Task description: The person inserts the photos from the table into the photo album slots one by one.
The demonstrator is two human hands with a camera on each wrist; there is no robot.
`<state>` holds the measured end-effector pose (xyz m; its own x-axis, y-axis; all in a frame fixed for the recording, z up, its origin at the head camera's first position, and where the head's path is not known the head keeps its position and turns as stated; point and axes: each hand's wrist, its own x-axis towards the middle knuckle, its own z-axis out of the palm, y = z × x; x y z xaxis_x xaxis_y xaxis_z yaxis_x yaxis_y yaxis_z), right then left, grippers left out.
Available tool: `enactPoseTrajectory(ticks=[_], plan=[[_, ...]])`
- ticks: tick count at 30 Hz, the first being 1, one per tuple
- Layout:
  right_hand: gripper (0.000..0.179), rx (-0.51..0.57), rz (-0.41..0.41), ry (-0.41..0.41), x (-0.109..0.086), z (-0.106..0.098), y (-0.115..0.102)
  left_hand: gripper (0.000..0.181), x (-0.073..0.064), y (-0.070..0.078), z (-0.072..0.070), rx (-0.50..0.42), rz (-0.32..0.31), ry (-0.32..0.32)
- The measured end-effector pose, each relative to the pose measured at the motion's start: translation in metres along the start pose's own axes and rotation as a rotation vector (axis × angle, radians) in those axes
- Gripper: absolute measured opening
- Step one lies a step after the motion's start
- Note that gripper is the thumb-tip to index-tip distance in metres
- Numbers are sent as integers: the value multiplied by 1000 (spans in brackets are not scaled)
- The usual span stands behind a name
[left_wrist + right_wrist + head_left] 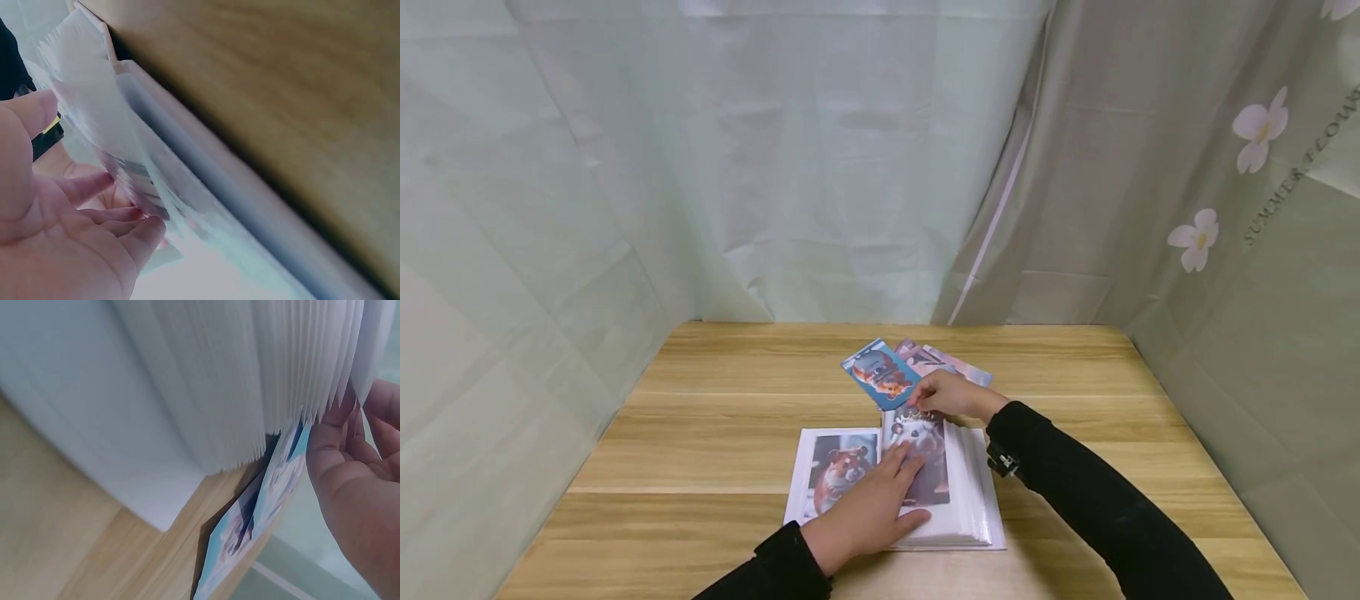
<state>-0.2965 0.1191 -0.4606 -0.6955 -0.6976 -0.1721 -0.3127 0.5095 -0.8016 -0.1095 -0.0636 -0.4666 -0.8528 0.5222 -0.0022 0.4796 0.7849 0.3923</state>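
A white photo album (973, 521) lies spread on the table, several clear-pocket pages stacked at its right side. A photo card with a pale furry animal (928, 454) lies on the right page, its upper end standing past the page's top edge. My right hand (951, 394) pinches that upper end; in the right wrist view the right hand (356, 450) has a thin sheet between thumb and fingers. My left hand (872, 504) rests across the card and page with straight, spread fingers. The left page bears a picture of a brown hamster-like animal (842, 473).
Behind the album lie a blue card with cartoon animals (880, 375) and several pinkish cards (958, 367), overlapping one another. The wooden table (715, 417) reaches back to a pale curtain (850, 167), with a flower-printed curtain (1262, 333) at the right.
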Motion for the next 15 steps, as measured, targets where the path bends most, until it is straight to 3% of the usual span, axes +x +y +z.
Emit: enactPoseTrajectory(ticks=[15], plan=[[19, -9, 3, -46, 2, 1, -8, 75, -8, -4, 0, -60, -26, -49]])
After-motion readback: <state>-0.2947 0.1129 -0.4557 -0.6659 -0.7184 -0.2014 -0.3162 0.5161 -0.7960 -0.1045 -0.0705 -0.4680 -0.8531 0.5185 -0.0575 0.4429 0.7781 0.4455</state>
